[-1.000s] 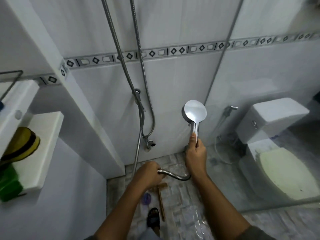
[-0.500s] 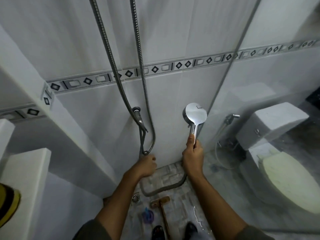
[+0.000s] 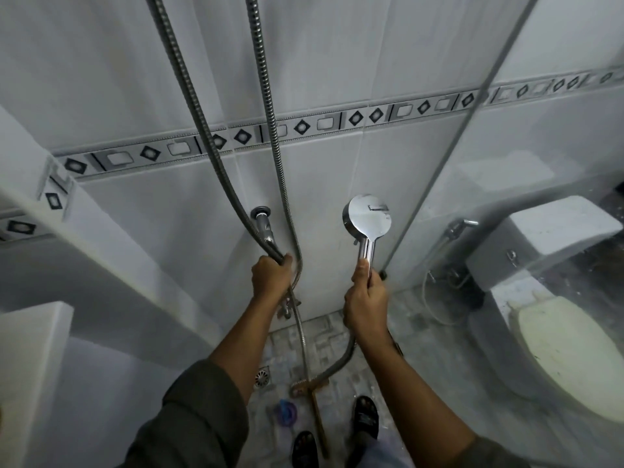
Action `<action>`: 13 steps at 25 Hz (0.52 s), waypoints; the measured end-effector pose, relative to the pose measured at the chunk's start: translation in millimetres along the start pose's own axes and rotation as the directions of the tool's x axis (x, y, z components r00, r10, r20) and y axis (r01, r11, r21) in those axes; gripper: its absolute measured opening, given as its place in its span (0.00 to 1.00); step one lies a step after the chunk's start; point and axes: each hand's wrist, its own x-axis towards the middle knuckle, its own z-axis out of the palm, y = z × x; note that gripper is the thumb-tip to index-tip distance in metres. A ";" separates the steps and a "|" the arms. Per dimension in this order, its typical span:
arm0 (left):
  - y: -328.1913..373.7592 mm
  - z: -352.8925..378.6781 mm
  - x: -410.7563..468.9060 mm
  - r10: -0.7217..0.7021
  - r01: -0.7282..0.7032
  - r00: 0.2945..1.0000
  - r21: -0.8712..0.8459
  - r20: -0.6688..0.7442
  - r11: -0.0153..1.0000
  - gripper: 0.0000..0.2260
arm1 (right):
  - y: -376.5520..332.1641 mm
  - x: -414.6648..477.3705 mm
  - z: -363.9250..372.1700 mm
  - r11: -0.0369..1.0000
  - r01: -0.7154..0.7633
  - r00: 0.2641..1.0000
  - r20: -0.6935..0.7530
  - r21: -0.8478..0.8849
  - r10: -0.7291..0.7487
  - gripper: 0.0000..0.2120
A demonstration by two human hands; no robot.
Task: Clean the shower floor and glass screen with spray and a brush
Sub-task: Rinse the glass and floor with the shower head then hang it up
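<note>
My right hand (image 3: 366, 298) grips the handle of a chrome shower head (image 3: 367, 219), held upright with its round back facing me. My left hand (image 3: 270, 276) is closed around the metal shower hose (image 3: 199, 106) just below the wall fitting (image 3: 262, 219). A second hose length (image 3: 268, 106) hangs beside it and loops across the patterned shower floor (image 3: 324, 339) to the shower head. A wooden-handled brush (image 3: 315, 405) lies on the floor near my feet. The glass screen (image 3: 506, 204) stands at the right.
A toilet (image 3: 557, 352) with a white cistern (image 3: 547, 238) and a bidet sprayer (image 3: 456, 228) shows through the glass. A round floor drain (image 3: 261, 378) and a small purple object (image 3: 286, 412) lie beside the brush. A white ledge (image 3: 30, 349) juts out at the left.
My left hand rose from the hose low on the floor to the hose up by the wall fitting. The view tilted upward, and the right hand kept hold of the shower head.
</note>
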 end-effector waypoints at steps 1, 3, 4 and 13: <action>0.3 -1.3 3.6 -0.005 0.005 1.000 0.000 -0.003 1.000 0.22 | -1.0 3.4 1.1 1.000 -0.009 1.000 0.011 0.010 0.009 0.24; 2.0 -3.2 8.5 0.031 -0.030 0.999 0.045 -0.020 0.999 0.21 | -2.0 11.1 3.3 0.999 -0.026 0.999 0.042 0.028 0.025 0.23; 3.1 -3.9 9.9 0.064 -0.060 0.997 0.089 -0.038 0.994 0.20 | -2.3 14.4 4.2 0.999 -0.031 0.998 0.054 0.035 0.029 0.23; -2.6 -8.6 12.5 0.212 -0.146 0.969 0.393 -0.130 0.908 0.13 | -5.7 29.9 18.0 0.999 -0.044 0.994 0.101 0.015 0.042 0.22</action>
